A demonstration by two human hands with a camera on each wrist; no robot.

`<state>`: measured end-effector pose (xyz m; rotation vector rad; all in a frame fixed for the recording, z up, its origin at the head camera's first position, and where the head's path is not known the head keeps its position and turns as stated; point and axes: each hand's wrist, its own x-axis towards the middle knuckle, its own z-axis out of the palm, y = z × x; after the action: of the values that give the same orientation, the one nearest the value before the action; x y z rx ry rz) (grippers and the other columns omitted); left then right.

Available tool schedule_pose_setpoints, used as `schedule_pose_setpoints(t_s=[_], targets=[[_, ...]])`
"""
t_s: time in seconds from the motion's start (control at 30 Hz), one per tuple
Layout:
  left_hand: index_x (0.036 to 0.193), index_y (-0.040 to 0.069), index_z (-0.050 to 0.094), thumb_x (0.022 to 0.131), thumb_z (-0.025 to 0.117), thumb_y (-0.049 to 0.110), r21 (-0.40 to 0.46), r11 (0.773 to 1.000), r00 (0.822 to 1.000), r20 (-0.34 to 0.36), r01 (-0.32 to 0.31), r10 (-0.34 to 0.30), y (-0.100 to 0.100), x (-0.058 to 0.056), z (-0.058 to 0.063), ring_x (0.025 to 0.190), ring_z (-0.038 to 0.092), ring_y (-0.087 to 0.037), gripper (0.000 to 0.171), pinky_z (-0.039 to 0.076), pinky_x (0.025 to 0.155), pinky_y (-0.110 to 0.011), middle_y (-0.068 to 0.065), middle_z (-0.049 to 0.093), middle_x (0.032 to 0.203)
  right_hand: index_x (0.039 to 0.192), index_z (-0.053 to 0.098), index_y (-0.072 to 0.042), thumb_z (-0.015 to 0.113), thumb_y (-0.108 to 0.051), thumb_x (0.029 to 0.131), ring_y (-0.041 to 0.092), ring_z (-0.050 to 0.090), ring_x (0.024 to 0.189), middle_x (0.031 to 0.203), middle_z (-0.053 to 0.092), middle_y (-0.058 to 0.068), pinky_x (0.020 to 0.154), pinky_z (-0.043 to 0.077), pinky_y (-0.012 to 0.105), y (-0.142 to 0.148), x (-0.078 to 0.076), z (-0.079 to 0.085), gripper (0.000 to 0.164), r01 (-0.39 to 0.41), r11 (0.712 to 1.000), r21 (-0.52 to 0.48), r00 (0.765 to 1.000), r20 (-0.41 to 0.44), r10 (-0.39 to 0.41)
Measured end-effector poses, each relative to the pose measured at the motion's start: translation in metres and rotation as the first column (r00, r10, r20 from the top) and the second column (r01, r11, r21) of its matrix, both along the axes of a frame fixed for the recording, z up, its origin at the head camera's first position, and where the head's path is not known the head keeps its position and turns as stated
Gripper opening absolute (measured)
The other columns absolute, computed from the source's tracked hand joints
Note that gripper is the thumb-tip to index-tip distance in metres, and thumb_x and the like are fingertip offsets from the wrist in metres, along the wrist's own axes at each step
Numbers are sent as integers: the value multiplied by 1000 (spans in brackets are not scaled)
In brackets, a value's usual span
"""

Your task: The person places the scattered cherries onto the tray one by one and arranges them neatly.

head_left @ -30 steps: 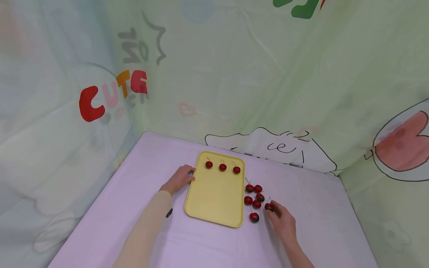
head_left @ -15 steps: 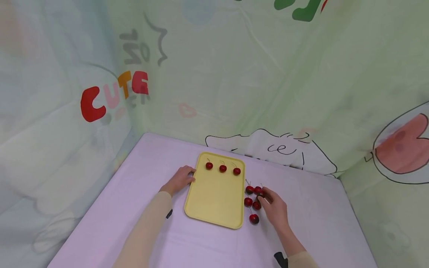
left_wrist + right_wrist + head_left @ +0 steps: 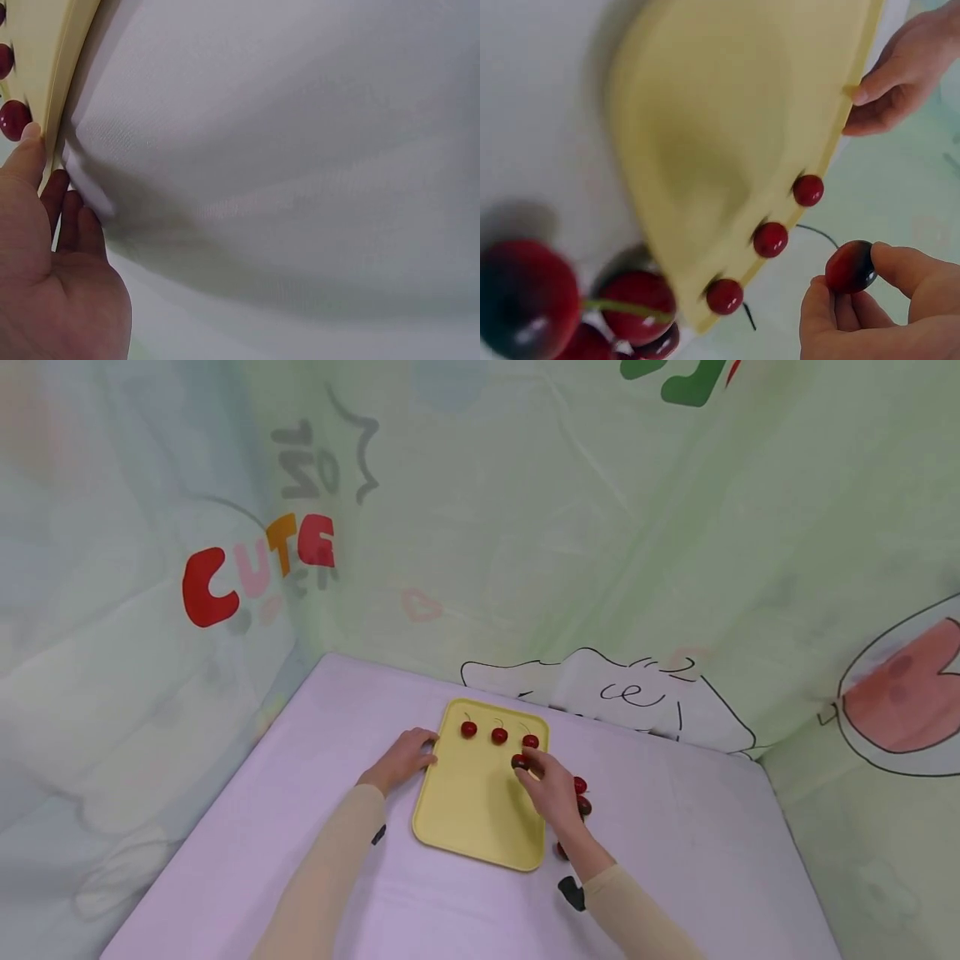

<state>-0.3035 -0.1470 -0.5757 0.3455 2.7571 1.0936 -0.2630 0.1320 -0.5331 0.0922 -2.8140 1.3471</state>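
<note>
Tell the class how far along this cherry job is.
Done, it seems: three cherries sit in a row at the far end of the yellow tray. In hand: the right hand pinches another cherry above the tray; the left hand holds its edge. Apparently left: loose cherries on the cloth, partly hidden, so uncountable.

Plain beige long sleeves (image 3: 322, 870), a small black piece (image 3: 572, 893) by each cuff (image 3: 602, 879), left hand (image 3: 400, 762) and right hand (image 3: 553, 792) bare.

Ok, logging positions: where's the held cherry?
In the head view, the right hand holds that cherry over the right side of the yellow tray, near its rightmost cherry.
</note>
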Motion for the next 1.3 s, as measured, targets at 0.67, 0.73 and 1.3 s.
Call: schedule_pose_setpoints(t_s=[0.67,0.73,1.3], targets=[[136,-1,50,96,64,15,-27,999,1000,5,21,-21,-2,-5,8,131,43,-31,46,33,113,-43,-16,51,136,125,64,1,73,-11,87,31,62,109,118,67,16,95,51,44,-71,-35,-19,41,-95,993,65,995,-21,97],[136,0,50,96,64,15,-32,999,1000,4,17,-17,-2,-5,7,131,43,-30,46,33,113,-43,-15,51,136,123,65,1,74,-10,86,32,62,108,116,68,16,95,50,45,-75,-36,-22,40,-102,992,74,994,-28,105],[138,3,50,96,63,18,-56,998,1000,11,20,-20,-1,-5,4,132,42,-27,46,31,115,-40,-12,51,138,123,64,2,73,-9,87,30,61,107,116,67,17,97,50,43,-96,-43,-41,39,-94,993,75,996,-1,94]])
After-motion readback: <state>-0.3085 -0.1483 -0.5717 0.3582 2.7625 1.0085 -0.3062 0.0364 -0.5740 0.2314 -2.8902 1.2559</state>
